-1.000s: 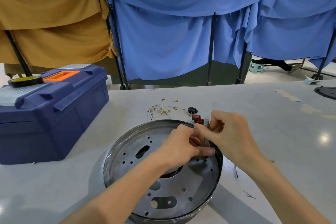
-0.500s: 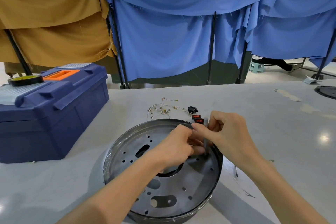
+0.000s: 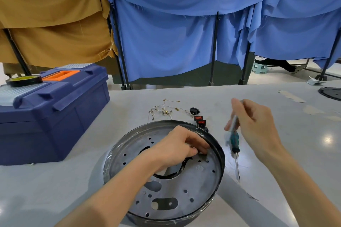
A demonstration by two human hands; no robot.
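Observation:
A round metal plate [image 3: 184,195] with a raised rim and several holes lies on the grey table in front of me. My left hand [image 3: 175,149] reaches into it, fingers curled down near the right rim, fingertips pinching a small dark part that is mostly hidden. A small screw [image 3: 207,160] sits in the plate just beside those fingertips. My right hand [image 3: 256,125] is right of the plate, above the table, and grips a screwdriver [image 3: 234,140] by its upper handle. The teal-banded handle hangs below the fingers and the shaft points down at the table.
A blue toolbox [image 3: 51,114] with an orange handle stands at the left, a tape roll [image 3: 23,80] on its lid. Behind the plate lie thin wires with terminals [image 3: 164,110], a black socket [image 3: 194,110] and two red rocker switches [image 3: 200,120]. Cloth screens [image 3: 166,33] close the back.
My right hand has lifted the screwdriver off the plate and moved it right, clear of the rim. My left hand stays inside the plate, fingers lower on its surface.

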